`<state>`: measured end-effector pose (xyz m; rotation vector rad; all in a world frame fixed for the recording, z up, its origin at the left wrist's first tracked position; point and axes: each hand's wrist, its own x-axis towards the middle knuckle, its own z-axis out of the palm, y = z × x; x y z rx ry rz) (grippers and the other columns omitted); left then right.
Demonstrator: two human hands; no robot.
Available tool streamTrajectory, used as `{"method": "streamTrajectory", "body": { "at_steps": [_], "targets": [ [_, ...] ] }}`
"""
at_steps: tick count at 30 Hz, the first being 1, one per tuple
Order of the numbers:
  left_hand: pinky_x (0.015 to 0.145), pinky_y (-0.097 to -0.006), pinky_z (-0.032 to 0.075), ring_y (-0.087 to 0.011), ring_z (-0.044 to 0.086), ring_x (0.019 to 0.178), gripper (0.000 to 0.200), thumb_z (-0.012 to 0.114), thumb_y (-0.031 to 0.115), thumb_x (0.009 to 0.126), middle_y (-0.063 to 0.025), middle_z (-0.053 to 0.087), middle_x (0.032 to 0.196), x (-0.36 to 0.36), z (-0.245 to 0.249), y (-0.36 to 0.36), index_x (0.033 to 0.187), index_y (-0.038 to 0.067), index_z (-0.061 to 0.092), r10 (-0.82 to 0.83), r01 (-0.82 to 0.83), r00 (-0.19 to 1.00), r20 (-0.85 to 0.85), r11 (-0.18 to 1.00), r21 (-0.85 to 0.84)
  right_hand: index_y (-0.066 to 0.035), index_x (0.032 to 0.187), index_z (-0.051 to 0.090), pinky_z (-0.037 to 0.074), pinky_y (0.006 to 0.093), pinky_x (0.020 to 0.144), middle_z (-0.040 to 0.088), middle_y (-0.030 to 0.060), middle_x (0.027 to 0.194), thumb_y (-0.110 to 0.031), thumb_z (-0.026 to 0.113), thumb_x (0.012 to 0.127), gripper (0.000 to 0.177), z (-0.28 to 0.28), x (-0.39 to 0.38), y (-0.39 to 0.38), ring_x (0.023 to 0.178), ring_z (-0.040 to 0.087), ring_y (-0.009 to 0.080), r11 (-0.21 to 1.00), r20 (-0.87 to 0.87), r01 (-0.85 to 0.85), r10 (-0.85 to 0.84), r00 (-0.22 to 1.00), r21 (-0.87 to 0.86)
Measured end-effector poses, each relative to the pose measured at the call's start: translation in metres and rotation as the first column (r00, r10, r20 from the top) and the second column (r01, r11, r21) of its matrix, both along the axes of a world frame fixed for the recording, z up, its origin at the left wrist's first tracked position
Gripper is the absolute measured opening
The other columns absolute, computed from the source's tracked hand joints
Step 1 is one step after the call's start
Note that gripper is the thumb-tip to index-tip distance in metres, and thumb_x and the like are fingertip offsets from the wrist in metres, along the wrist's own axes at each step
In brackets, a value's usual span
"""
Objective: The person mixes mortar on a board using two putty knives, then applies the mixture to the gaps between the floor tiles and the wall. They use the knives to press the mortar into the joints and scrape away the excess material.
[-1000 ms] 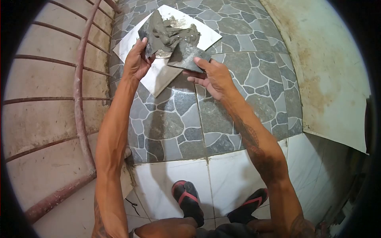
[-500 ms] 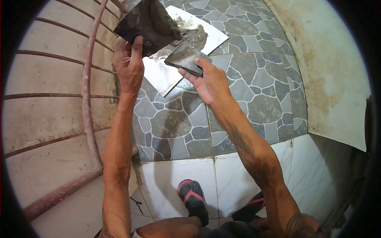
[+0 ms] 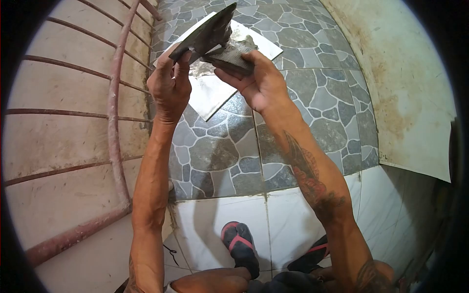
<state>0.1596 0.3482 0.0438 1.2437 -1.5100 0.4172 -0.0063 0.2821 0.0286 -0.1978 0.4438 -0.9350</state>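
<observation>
I see left hand (image 3: 168, 88) fingers pinched on dark flat shard (image 3: 205, 35), tilted, at its 1 o'clock. Right hand (image 3: 260, 84) grips rough mortar-caked piece (image 3: 233, 54) at its 11 o'clock, over glossy white tile (image 3: 212, 95).

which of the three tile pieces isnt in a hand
The white tile, lying flat on the patterned floor. The other two are dark and held above it: the tilted piece in the left hand, the mortar-covered piece in the right hand.
</observation>
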Motion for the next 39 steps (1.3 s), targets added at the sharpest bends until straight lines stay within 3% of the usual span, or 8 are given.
{"method": "streamTrajectory", "body": {
  "at_steps": [4, 13, 16, 19, 22, 25, 30, 39],
  "targets": [
    [0.058, -0.0273, 0.048, -0.0128, 0.061, 0.066, 0.013, 0.066, 0.011, 0.094, -0.0101, 0.069, 0.081, 0.003, 0.002, 0.003, 0.099, 0.0, 0.062, -0.011, 0.011, 1.0, -0.01, 1.0, 0.019, 0.013, 0.106, 0.048, 0.057, 0.059, 0.088, 0.059, 0.0243, 0.106, -0.007, 0.054, 0.088, 0.027, -0.004, -0.002, -0.003, 0.099, 0.064, 0.0426, 0.998, 0.056, -0.025, 0.028, 0.998, -0.054],
    [0.059, -0.0275, 0.049, -0.0128, 0.061, 0.067, 0.016, 0.064, 0.007, 0.094, -0.0093, 0.068, 0.083, -0.001, 0.013, 0.005, 0.108, 0.0, 0.062, -0.017, 0.026, 0.988, 0.155, 0.998, -0.054, 0.012, 0.103, 0.051, 0.058, 0.0579, 0.087, 0.061, 0.0219, 0.103, -0.006, 0.055, 0.088, 0.023, 0.005, -0.009, -0.004, 0.098, 0.065, 0.0406, 0.988, 0.059, -0.017, 0.027, 0.998, -0.156],
    [0.071, -0.0304, 0.056, -0.0216, 0.071, 0.085, 0.024, 0.066, 0.004, 0.092, -0.0123, 0.072, 0.101, 0.0, 0.009, 0.008, 0.116, 0.006, 0.062, -0.055, 0.054, 0.993, 0.108, 0.998, 0.007, 0.012, 0.103, 0.051, 0.059, 0.0572, 0.086, 0.061, 0.0218, 0.102, -0.005, 0.054, 0.088, 0.023, 0.011, -0.012, -0.004, 0.095, 0.066, 0.0407, 0.986, 0.038, -0.029, 0.035, 0.999, -0.164],
    [0.074, -0.0305, 0.056, -0.0219, 0.071, 0.089, 0.025, 0.064, 0.004, 0.092, -0.0122, 0.072, 0.104, -0.001, 0.007, 0.009, 0.117, 0.006, 0.061, -0.061, 0.057, 0.99, 0.128, 0.998, 0.03, 0.012, 0.103, 0.051, 0.06, 0.0563, 0.084, 0.061, 0.0221, 0.101, -0.005, 0.053, 0.089, 0.022, 0.013, -0.014, -0.004, 0.094, 0.066, 0.0409, 0.99, -0.004, -0.039, 0.039, 0.999, -0.136],
    [0.065, -0.0289, 0.052, -0.0162, 0.064, 0.074, 0.023, 0.066, 0.005, 0.093, -0.0116, 0.069, 0.092, -0.007, 0.008, 0.008, 0.115, 0.002, 0.061, -0.117, 0.109, 0.984, 0.132, 0.992, 0.064, 0.012, 0.102, 0.051, 0.061, 0.0548, 0.082, 0.06, 0.0219, 0.099, -0.004, 0.052, 0.089, 0.021, 0.013, -0.016, -0.005, 0.093, 0.067, 0.041, 0.992, -0.044, -0.029, 0.024, 0.999, -0.123],
    [0.083, -0.0322, 0.057, -0.024, 0.07, 0.102, 0.033, 0.062, -0.002, 0.091, -0.0122, 0.07, 0.112, -0.014, 0.008, 0.008, 0.122, 0.008, 0.059, -0.143, 0.133, 0.981, 0.134, 0.988, 0.083, 0.012, 0.101, 0.051, 0.062, 0.0539, 0.081, 0.06, 0.0214, 0.098, -0.003, 0.051, 0.09, 0.019, 0.015, -0.019, -0.004, 0.094, 0.067, 0.0409, 0.992, -0.081, -0.021, 0.011, 0.997, -0.125],
    [0.085, -0.0324, 0.057, -0.0256, 0.069, 0.105, 0.038, 0.062, -0.005, 0.089, -0.0125, 0.07, 0.113, -0.019, 0.002, 0.006, 0.123, 0.01, 0.059, -0.163, 0.152, 0.976, 0.142, 0.985, 0.083, 0.012, 0.1, 0.051, 0.062, 0.0547, 0.082, 0.059, 0.0218, 0.1, -0.003, 0.05, 0.09, 0.018, 0.007, -0.022, -0.007, 0.095, 0.066, 0.0417, 0.992, -0.065, -0.028, 0.02, 0.998, -0.123],
    [0.084, -0.0346, 0.058, -0.0282, 0.068, 0.105, 0.042, 0.061, -0.008, 0.086, -0.0131, 0.069, 0.116, -0.01, -0.016, 0.002, 0.124, 0.011, 0.058, -0.186, 0.171, 0.971, 0.149, 0.979, 0.111, 0.015, 0.114, 0.043, 0.054, 0.0569, 0.097, 0.055, 0.0302, 0.117, -0.004, 0.041, 0.095, 0.027, 0.011, -0.027, -0.003, 0.111, 0.06, 0.0426, 0.991, -0.085, -0.057, 0.046, 0.995, -0.125]
  ]
}}
